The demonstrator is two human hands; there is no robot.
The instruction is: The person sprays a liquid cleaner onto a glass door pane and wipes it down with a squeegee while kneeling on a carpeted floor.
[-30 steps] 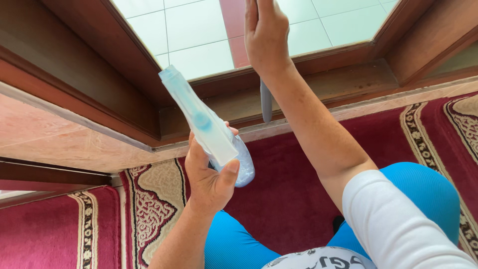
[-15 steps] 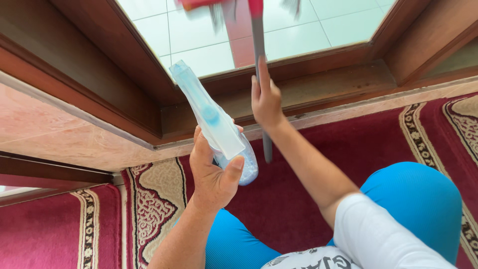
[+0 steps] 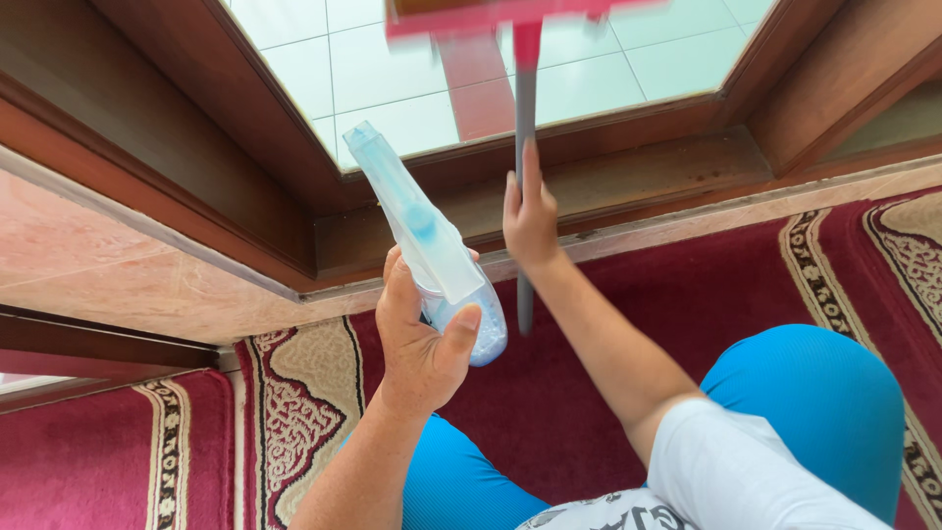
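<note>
Here the left hand (image 3: 424,344) is wrapped around the lower part of a pale blue bottle (image 3: 432,257), thumb pressed across its rounded base and fingers curled behind it; the bottle tilts up and to the left, its narrow top reaching over the wooden frame (image 3: 245,186) toward the glass (image 3: 392,69). Just beside it, the right hand (image 3: 531,218) grips the grey pole (image 3: 525,147) of a squeegee, fingers closed round the shaft with the forefinger laid up along it. The pole runs upright, its lower end hanging just below the hand, its upper end meeting the red head (image 3: 500,15) that lies across the glass at the top edge of the view. Both hands are over the sill (image 3: 687,211), above a red patterned carpet (image 3: 294,422). The person's knees in blue (image 3: 805,402) show below
</note>
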